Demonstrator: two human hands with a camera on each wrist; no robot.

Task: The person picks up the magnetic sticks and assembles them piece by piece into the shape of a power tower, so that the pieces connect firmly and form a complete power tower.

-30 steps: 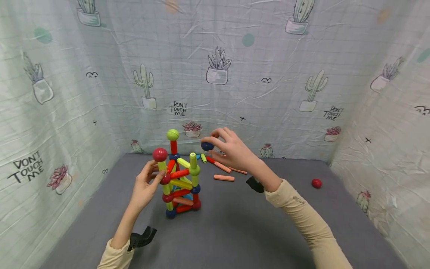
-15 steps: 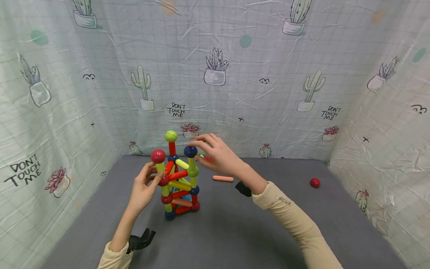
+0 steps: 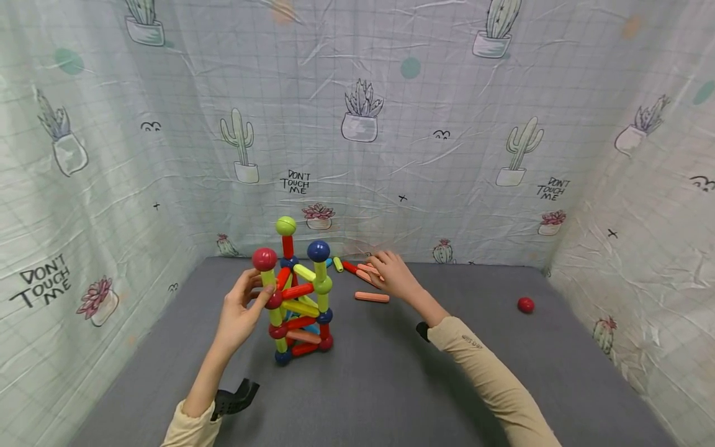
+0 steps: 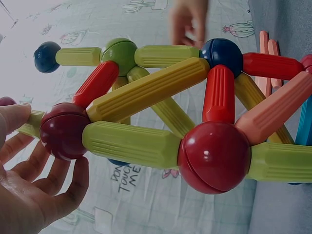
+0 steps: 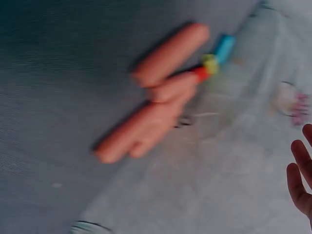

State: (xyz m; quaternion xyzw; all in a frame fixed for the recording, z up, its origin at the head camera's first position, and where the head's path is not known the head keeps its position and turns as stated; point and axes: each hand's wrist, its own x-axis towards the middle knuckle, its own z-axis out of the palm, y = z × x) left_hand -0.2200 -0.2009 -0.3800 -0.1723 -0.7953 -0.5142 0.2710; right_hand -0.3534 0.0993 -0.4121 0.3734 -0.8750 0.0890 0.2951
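Note:
A tower of magnetic rods and balls (image 3: 301,307) stands left of the middle of the table. My left hand (image 3: 242,308) holds it at its upper left corner; in the left wrist view the thumb lies on a yellow-green rod (image 4: 32,124) and the fingers curl by a dark red ball (image 4: 65,130). A navy ball (image 3: 318,251) tops the right front column, a red ball (image 3: 265,259) the left one, a lime ball (image 3: 286,225) the back one. My right hand (image 3: 393,273), holding nothing, hovers by salmon rods (image 5: 170,54), its fingers relaxed in the right wrist view.
Behind the tower lie a red rod (image 3: 349,267), a yellow-green rod (image 3: 337,264) and a blue rod (image 5: 224,49). One salmon rod (image 3: 372,297) lies nearer. A lone red ball (image 3: 526,305) sits far right. A cactus-print cloth (image 3: 447,174) encloses the grey table (image 3: 391,385).
My right hand has set the navy ball onto the right front column, let go, and moved right and down toward the salmon rods. The left hand keeps its hold on the tower.

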